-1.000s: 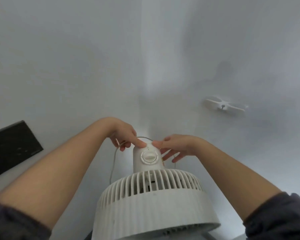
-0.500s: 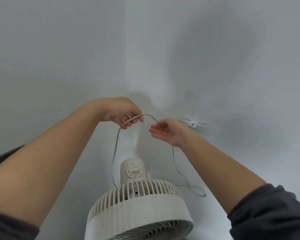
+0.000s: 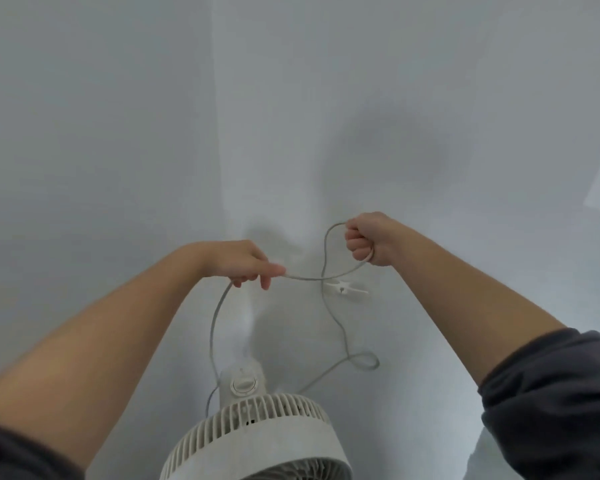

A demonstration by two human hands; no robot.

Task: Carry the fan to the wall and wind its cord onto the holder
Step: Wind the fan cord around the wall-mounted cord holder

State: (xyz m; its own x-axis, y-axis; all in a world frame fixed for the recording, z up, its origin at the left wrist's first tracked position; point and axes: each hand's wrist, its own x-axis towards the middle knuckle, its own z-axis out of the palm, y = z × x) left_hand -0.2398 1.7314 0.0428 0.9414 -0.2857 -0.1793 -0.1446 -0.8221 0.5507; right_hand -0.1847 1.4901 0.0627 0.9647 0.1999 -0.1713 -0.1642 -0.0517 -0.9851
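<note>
Head view: white fan (image 3: pixel 257 441) stands low against the wall (image 3: pixel 118 133). Left hand (image 3: pixel 246 263) pinches its grey cord (image 3: pixel 305 278) at thumb and fingers. Right hand (image 3: pixel 364 240) fisted round cord, loop rising beside it. Span between hands crosses white holder (image 3: pixel 343 288) on wall.

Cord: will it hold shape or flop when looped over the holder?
Probably floppy: the cord sags between left hand and right hand, curling below. Likely light; a pinch carries it. May slip off the holder unless taut.
</note>
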